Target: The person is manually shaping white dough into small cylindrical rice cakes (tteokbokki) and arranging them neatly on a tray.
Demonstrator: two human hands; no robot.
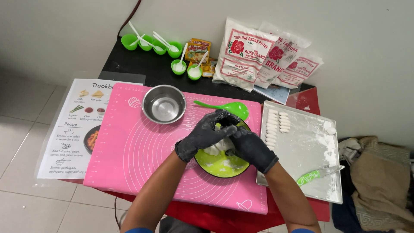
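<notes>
The table (129,64) is dark and stands against a pale wall. A pink mat (133,146) covers most of its near half. Left of the mat lies a laminated recipe sheet (69,129) with small food pictures.

Right of the mat sits a metal tray (302,159), dusted with flour. Two short columns of white dough pieces (276,125) lie at its far left corner. A knife (319,173) with a green handle rests across the near right part of the tray.

Three white flour bags (263,54) with red print lean together at the far edge of the table. Left of them stand small green cups (151,43), most with white spoons; two of these cups hold white powder.

A steel bowl (164,103) stands on the far part of the mat. A green spoon (224,107) lies just right of it.

A green bowl (222,162) sits at the mat's right side, near the tray. White dough (215,149) is in this bowl, under the hands.

Both hands wear black gloves. The left hand (202,133) curls over the dough, fingers bent and close together, touching the right hand. The right hand (252,149) grips the dough from the right, fingers folded inward.
</notes>
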